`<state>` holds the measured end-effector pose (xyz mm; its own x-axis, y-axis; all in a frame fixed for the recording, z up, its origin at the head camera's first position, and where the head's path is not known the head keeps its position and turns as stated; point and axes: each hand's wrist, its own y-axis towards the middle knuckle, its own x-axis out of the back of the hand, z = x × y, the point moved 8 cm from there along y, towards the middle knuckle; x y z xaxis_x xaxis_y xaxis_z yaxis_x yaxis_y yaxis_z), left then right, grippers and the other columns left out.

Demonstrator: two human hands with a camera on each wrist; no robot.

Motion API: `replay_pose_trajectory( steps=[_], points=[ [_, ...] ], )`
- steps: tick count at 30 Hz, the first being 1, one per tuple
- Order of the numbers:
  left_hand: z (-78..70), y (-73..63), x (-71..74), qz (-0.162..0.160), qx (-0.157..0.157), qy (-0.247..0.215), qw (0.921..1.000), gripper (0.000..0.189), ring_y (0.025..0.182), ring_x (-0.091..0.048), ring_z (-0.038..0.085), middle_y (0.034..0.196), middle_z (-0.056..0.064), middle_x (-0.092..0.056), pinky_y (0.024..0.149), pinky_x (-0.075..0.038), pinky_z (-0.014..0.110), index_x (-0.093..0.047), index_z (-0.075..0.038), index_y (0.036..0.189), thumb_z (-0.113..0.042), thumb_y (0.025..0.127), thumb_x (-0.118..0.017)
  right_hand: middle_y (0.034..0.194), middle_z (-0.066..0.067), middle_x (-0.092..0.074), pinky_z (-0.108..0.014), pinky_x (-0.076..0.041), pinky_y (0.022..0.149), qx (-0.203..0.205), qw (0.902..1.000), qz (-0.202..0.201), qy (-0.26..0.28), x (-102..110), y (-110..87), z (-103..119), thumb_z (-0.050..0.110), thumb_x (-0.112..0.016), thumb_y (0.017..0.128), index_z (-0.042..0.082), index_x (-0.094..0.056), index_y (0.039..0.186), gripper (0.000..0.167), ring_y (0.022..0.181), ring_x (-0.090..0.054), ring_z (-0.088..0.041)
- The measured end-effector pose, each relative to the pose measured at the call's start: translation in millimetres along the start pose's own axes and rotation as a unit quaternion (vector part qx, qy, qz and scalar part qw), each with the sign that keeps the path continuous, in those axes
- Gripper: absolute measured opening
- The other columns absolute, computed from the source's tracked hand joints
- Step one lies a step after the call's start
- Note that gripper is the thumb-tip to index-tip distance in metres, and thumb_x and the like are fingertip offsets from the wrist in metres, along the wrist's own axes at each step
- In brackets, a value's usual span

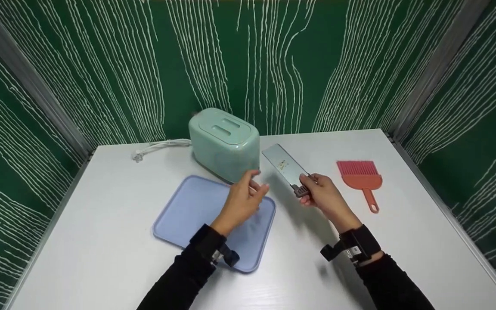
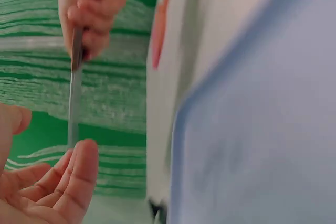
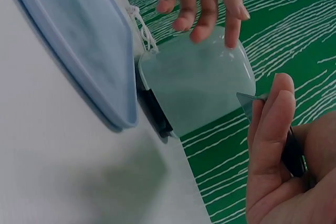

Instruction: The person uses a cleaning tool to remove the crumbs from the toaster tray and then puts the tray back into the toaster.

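Observation:
My right hand (image 1: 326, 199) grips a toaster crumb tray (image 1: 281, 161) by its dark ribbed end, thumb on top. The tray is a long flat pale plate held up above the table, with yellowish crumbs on its surface. My left hand (image 1: 240, 202) hovers over the blue serving tray (image 1: 192, 206), holding nothing, its fingers loosely bent and apart. In the left wrist view, the crumb tray (image 2: 73, 103) appears edge-on beyond the left fingertips. Behind the left hand stands a mint-green toaster (image 1: 226, 142), with a dark opening low on its end in the right wrist view.
At the right lies an orange dustpan (image 1: 362, 181) with a pink-bristled brush (image 1: 358, 167). The toaster's white cord and plug (image 1: 137, 156) lie at the back left. Green walls with white lines (image 1: 274, 64) enclose the white table (image 1: 101, 224).

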<state>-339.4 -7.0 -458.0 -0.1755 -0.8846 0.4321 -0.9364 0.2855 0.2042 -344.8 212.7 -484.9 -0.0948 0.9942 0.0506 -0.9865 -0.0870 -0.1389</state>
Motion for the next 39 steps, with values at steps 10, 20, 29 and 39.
replay_pose_trajectory(
  steps=[10,20,29,39],
  points=[
    [1.0,-12.7,-61.0,0.061,0.122,-0.218,0.9664,0.056,0.066,-0.068,0.015,0.098,0.023,-0.073,0.054,-0.059,0.029,-0.037,-0.010,0.158,-0.033,0.112,-0.059,0.069,0.002,-0.067,-0.018,-0.057,0.057,-0.002,0.9999,0.010,0.008,-22.4,-11.1,2.3,0.028,-0.047,0.116,-0.002,-0.053,0.109,0.032,0.054,-0.065,-0.003],
    [-6.4,-22.3,-79.5,0.065,0.174,-0.205,0.9611,0.053,0.050,-0.042,0.007,0.066,-0.005,-0.049,0.044,-0.034,0.021,-0.036,-0.010,0.149,-0.050,0.115,-0.044,0.060,0.003,-0.057,-0.020,-0.047,0.047,0.004,0.9994,0.003,-0.034,-37.6,-25.3,3.9,0.028,-0.049,0.116,0.001,-0.057,0.100,0.032,0.046,-0.052,-0.005],
    [-5.6,-28.2,-73.1,0.066,0.212,-0.253,0.9418,0.096,0.050,-0.032,0.006,0.064,-0.006,-0.041,0.046,-0.026,0.021,0.018,-0.008,0.170,-0.055,0.113,-0.043,0.059,0.004,-0.044,-0.022,-0.032,0.042,0.028,0.9892,0.008,-0.143,-47.5,-36.9,9.5,0.032,-0.047,0.116,0.009,-0.052,0.085,0.039,0.045,-0.037,-0.008],
    [5.2,-30.0,-60.8,0.050,0.204,-0.275,0.9382,0.056,0.048,-0.038,0.005,0.067,-0.003,-0.048,0.043,-0.028,0.019,-0.037,-0.014,0.156,-0.048,0.113,-0.049,0.060,0.004,-0.048,-0.022,-0.030,0.042,0.034,0.9812,0.036,-0.187,-57.5,-43.4,7.7,0.038,-0.044,0.116,0.008,-0.058,0.080,0.049,0.045,-0.039,-0.007]
  ],
)
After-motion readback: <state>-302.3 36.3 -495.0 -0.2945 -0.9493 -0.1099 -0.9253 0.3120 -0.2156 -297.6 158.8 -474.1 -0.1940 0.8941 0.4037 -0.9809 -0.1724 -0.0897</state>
